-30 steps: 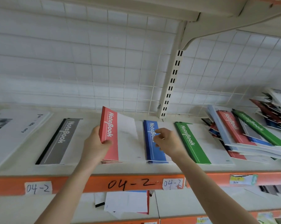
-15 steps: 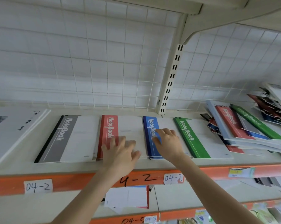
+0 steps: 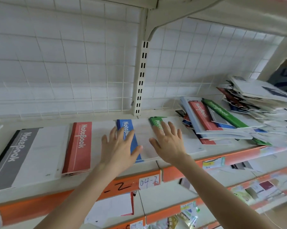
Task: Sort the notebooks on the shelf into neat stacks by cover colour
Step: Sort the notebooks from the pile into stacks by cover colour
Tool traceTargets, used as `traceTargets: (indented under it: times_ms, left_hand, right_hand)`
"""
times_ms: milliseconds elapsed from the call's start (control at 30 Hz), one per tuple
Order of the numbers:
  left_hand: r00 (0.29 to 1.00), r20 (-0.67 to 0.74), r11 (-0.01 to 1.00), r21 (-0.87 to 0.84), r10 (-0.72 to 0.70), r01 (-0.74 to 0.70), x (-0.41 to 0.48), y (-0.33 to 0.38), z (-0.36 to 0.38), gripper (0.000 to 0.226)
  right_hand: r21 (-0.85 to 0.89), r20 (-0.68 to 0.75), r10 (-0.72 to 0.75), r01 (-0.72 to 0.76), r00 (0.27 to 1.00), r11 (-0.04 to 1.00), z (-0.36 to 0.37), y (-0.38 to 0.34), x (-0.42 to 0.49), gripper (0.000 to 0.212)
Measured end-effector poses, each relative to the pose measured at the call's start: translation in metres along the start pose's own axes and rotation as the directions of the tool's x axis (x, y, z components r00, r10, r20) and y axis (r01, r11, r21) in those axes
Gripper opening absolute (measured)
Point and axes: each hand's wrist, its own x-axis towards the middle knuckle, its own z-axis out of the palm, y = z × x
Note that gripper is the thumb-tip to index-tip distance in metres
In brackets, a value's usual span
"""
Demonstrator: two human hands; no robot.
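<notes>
Four notebook stacks lie in a row on the shelf: a grey stack, a red stack, a blue stack and a green stack. My left hand is spread flat with straight fingers over the blue stack. My right hand is spread flat over the green stack, fingers straight. Neither hand grips anything. To the right sits a messy pile of mixed notebooks with red, green and blue covers askew.
A taller untidy heap of booklets stands at the far right. A wire grid backs the shelf, with a slotted upright post in the middle. The orange shelf edge carries handwritten labels. Lower shelves hold papers and packets.
The red notebook my left hand held a second ago now lies on the red stack. My left hand has moved right onto the blue stack; my right hand moved from blue to green.
</notes>
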Motion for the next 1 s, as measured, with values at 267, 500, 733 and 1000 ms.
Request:
traceTargets:
  times_ms: [267,500,733,1000]
  left_hand:
    - [0.981,-0.072,0.983,-0.029,0.177,-0.18,0.052,0.083,-0.009,0.062]
    - [0.952,-0.141,0.962,-0.008,0.27,-0.274,0.088,0.158,-0.006,0.055]
    - [0.941,-0.144,0.951,0.01,0.307,-0.309,0.106,0.203,0.008,0.051]
    - [0.98,-0.011,0.764,-0.625,0.199,-0.162,0.107,0.208,0.011,0.049]
  right_hand:
    - [0.095,-0.211,0.393,-0.381,0.895,0.92,-0.03,0.152,0.007,0.044]
    - [0.114,0.027,0.552,-0.552,0.833,0.826,-0.038,0.253,-0.001,0.04]
    - [-0.214,-0.094,0.385,-0.396,0.918,0.893,-0.044,0.251,-0.009,0.024]
    - [-0.253,-0.444,-0.108,-0.009,0.89,0.967,-0.04,0.195,-0.019,0.013]
